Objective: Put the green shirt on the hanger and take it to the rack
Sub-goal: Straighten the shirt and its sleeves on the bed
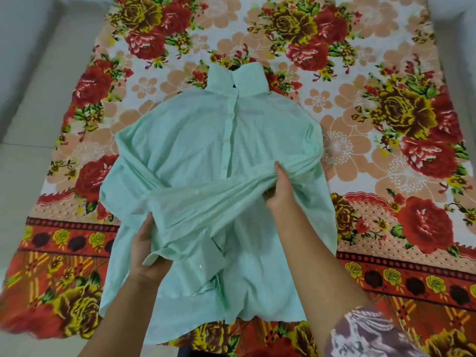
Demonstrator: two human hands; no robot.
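- Head view: green shirt [206, 140] lies front-up, buttoned, on the floral bedsheet [386, 99], collar away from the person.
- Left hand [146, 251] is closed on a sleeve cuff; right hand [282, 186] pinches a bunched sleeve fold across the front.
- No hanger or rack in sight.
- Risk: sleeves crossed over the front could tangle or crease the body when lifted; the buttoned placket may block hanger entry.
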